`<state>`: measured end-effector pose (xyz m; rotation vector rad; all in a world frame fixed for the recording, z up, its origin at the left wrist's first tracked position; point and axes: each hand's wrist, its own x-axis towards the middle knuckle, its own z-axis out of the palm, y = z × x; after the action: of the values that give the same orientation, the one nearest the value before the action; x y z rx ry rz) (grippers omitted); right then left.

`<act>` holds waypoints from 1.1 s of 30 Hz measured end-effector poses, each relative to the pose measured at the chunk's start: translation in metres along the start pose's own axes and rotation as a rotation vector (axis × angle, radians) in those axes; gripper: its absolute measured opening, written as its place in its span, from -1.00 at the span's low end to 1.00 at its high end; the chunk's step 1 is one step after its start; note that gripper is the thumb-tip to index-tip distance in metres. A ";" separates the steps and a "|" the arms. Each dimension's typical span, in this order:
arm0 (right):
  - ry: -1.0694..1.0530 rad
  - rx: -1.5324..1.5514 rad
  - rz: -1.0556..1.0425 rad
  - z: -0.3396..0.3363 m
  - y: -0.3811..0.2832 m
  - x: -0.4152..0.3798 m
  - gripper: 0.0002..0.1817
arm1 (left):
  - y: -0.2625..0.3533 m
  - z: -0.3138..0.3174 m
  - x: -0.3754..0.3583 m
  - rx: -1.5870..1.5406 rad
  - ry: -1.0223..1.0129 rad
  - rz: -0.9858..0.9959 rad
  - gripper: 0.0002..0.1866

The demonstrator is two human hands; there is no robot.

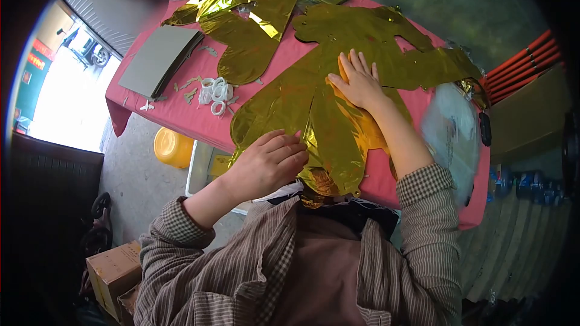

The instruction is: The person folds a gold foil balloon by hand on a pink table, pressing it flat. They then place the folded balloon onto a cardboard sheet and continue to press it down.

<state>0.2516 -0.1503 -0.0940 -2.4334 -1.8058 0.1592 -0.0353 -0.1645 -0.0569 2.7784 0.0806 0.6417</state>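
A large flat gold foil balloon (284, 99) is spread over the pink-covered table, its lower end hanging at the near edge by my body. My right hand (359, 81) lies on the middle of the foil with its fingers spread and the palm down. Over the foil's near left part is my left hand (272, 160), fingers curled in and pressed together. What its fingertips hold, if anything, is hidden. Creases run through the foil between the two hands.
Another gold foil balloon (254, 42) lies at the back left. Grey boards (160, 63) and white ribbon rolls (215, 92) rest on the pink tablecloth (193, 118). A clear plastic bag (450, 139) is at right. On the floor stand a yellow bucket (173, 147) and a cardboard box (115, 265).
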 end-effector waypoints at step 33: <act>0.013 0.025 0.005 0.001 -0.005 -0.001 -0.16 | -0.006 -0.008 -0.005 -0.026 -0.008 0.043 -0.79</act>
<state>0.2460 -0.1500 -0.0942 -2.4161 -1.7819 0.1651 -0.0437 -0.1568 -0.0538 2.7646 0.0108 0.6375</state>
